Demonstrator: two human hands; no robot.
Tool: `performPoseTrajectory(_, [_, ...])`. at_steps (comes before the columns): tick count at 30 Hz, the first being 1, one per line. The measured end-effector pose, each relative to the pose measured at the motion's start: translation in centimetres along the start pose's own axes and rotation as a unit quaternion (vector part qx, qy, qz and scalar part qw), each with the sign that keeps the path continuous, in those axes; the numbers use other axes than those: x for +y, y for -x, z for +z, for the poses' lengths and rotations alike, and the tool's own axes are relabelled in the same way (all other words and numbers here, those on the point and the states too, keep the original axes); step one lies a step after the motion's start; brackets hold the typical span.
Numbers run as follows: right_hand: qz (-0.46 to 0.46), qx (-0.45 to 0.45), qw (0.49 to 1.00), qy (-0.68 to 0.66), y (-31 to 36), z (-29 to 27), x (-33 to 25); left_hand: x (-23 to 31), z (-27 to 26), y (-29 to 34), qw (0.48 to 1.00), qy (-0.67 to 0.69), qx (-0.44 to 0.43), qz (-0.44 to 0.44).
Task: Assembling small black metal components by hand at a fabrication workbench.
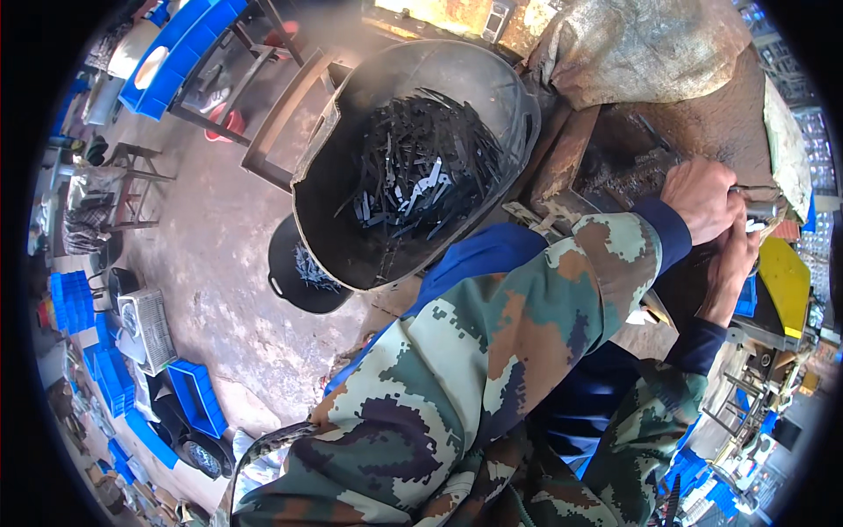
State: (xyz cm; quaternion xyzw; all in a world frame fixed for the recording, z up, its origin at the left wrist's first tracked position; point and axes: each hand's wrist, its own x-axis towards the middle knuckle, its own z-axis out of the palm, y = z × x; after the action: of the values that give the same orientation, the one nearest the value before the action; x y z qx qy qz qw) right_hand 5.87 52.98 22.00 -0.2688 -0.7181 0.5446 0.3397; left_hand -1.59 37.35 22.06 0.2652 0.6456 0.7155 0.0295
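Observation:
Both my hands are close together at the right, beside the edge of a dark, greasy work surface [720,114]. My left hand [700,200], at the end of the camouflage sleeve crossing the view, has its fingers curled closed. Just below it, my right hand [731,263] is also closed, fingers bent up toward the left. What they hold is small and mostly hidden between the fingers. A short metal cylinder [760,210] and a bit of white show right beside the fingertips.
A large black tub [334,180] with dark, flat metal strips [421,167] stands left of the bench. Below it is a smaller black tub [285,255] with more pieces. A stained sack [632,53] lies on the bench; a yellow panel [784,285] stands at the right. Blue crates [195,397] sit at the left.

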Motion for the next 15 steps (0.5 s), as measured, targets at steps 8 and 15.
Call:
performPoseTrajectory(8, [0.011,-0.187,0.975,0.121,10.1,-3.4,-2.9,0.1,-0.9,0.3,1.0,-0.026,0.003,-0.013])
performPoseTrajectory(15, [-0.04,-0.307,0.937,0.161,15.3,-4.4,-0.7,-1.3,-1.7,1.2,0.994,-0.102,-0.039,-0.023])
